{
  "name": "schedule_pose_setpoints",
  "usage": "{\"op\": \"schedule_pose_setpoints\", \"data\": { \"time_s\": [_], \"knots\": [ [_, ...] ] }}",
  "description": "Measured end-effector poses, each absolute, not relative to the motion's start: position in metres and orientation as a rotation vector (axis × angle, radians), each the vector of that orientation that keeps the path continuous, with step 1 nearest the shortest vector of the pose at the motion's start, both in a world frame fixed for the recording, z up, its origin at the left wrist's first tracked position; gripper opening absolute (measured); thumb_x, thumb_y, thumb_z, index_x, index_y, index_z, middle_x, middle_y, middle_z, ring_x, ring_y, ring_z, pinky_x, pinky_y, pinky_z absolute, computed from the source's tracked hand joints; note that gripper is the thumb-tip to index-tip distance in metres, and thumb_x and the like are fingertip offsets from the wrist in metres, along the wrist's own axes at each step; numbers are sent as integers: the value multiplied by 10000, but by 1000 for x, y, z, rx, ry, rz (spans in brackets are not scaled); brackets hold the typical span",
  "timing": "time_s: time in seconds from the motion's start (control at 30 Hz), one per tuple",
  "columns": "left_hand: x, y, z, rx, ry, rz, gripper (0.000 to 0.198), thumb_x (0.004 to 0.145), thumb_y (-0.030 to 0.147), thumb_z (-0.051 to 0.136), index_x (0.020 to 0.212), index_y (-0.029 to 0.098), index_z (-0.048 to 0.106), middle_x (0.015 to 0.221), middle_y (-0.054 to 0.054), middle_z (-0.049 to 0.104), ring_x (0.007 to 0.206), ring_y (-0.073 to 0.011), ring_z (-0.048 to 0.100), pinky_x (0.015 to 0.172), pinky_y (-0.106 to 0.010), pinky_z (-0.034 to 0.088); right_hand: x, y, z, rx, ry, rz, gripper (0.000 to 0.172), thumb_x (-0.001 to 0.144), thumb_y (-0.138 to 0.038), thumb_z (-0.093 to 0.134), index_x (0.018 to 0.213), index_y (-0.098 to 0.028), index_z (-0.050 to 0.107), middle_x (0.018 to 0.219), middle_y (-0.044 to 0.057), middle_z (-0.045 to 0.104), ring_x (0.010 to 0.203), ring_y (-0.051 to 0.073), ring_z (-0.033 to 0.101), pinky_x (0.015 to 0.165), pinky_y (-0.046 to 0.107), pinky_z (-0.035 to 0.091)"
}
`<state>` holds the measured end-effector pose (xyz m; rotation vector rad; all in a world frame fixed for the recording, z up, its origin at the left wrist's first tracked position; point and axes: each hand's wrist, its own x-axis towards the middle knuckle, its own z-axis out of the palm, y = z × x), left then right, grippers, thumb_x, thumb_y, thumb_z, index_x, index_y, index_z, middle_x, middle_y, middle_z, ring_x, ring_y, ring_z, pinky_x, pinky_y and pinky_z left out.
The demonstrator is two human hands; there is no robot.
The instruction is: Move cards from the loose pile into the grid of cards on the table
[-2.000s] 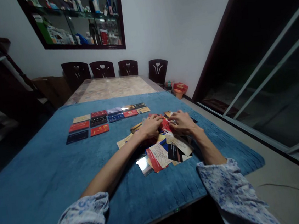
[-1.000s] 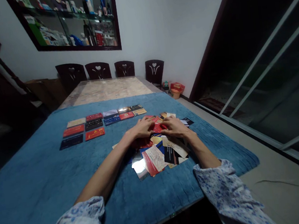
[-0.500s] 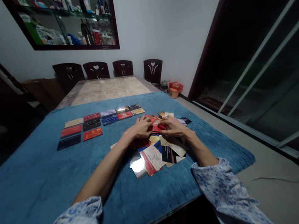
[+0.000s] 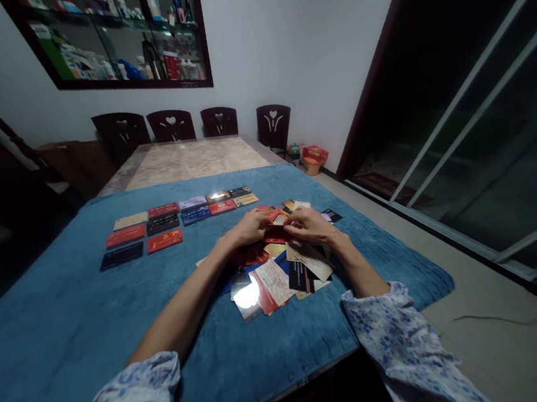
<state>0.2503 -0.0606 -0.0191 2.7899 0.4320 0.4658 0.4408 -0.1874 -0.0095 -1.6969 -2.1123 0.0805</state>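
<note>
Blue flowery sleeves [image 4: 409, 352] sit at the bottom, pushed up on both bare arms. Under them a soft, fuzzy blue cloth [image 4: 70, 324] covers the near part of a long table. On the cloth, right in front, is a messy pile of cards [image 4: 276, 277]. The cards are flat and thin with square corners: red, black, cream and one shiny one [image 4: 247, 296] that glows in the light.

At the far side of the pile the left hand [image 4: 247, 229] and the right hand [image 4: 310, 225] come together. Both have bent fingers, and their tips meet on a red card [image 4: 275, 232] on top of the pile. I cannot tell if they pinch it or just press on it.

To the left, more cards lie in neat rows [image 4: 174, 220], side by side.

Past the cloth the table top [image 4: 192, 161] is bare, pale and smooth like stone. Four dark wooden chairs [image 4: 172, 126] with cut-out shapes stand at its end. A glass cabinet [image 4: 111, 35] full of bottles and boxes is set in the white wall. A dark glass door [image 4: 479, 108] fills the right side.
</note>
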Motion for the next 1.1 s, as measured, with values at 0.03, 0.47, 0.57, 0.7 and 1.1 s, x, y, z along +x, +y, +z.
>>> {"op": "schedule_pose_setpoints", "data": {
  "time_s": [0.03, 0.47, 0.57, 0.7, 1.1],
  "knots": [
    [251, -61, -19, 2772, 411, 482, 170, 771, 90, 556, 726, 153, 708, 779, -37, 690, 804, -177, 579, 825, -293, 454, 441, -187, -10, -1701, -2107, 78, 249, 899, -298, 552, 891, -198, 780, 794, 53, 703, 759, 170, 589, 710, 282, 397],
    [251, -59, -25, 2576, 568, 662, 250, 682, 35, 552, 775, 136, 761, 755, -20, 738, 744, -157, 618, 757, -250, 483, 446, -183, -16, -1833, -2023, 24, 323, 751, -152, 558, 974, -189, 789, 847, 64, 749, 763, 187, 623, 682, 256, 399],
    [251, -61, -24, 2525, 610, 717, 270, 679, 46, 580, 819, 145, 788, 779, -26, 760, 770, -169, 642, 783, -258, 500, 448, -180, -20, -1802, -1930, 65, 318, 754, -160, 560, 970, -182, 791, 851, 60, 755, 772, 190, 637, 693, 256, 423],
    [252, -64, -22, 2399, 646, 767, 334, 672, 52, 604, 908, 171, 809, 842, -8, 782, 806, -177, 676, 812, -262, 516, 447, -176, -24, -1712, -1804, 75, 285, 780, -177, 558, 940, -191, 793, 876, 59, 760, 800, 196, 643, 757, 280, 456],
    [258, -77, -24, 2055, 664, 808, 369, 669, 55, 573, 922, 160, 820, 756, 14, 748, 731, -143, 661, 702, -209, 509, 429, -172, -30, -1299, -1583, 335, 216, 831, -344, 625, 873, -180, 760, 839, 57, 752, 792, 212, 684, 773, 334, 525]
  ]
}}
